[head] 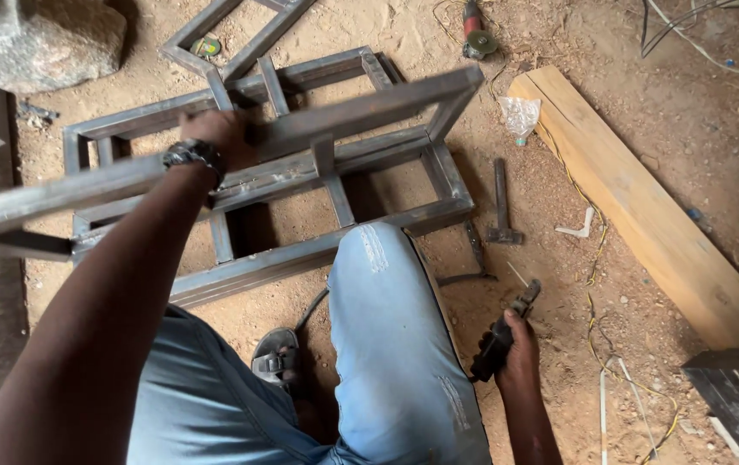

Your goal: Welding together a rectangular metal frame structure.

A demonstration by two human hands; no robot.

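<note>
Steel frame (361,116) of square tube, gripped around one bar by left hand (219,133), lifted clear above a second frame (300,250) lying on sandy ground, likely for inspection; long axis running lower left to upper right. Right hand (516,349) low beside knee, fingers closed around welding holder (500,336), tip pointing up-right, away from body

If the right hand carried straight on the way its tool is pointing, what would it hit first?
The right hand aims its electrode holder up and right. Bare sandy ground comes first, then probably the yellow wire and the wooden plank beyond, though depth is unclear.
</note>
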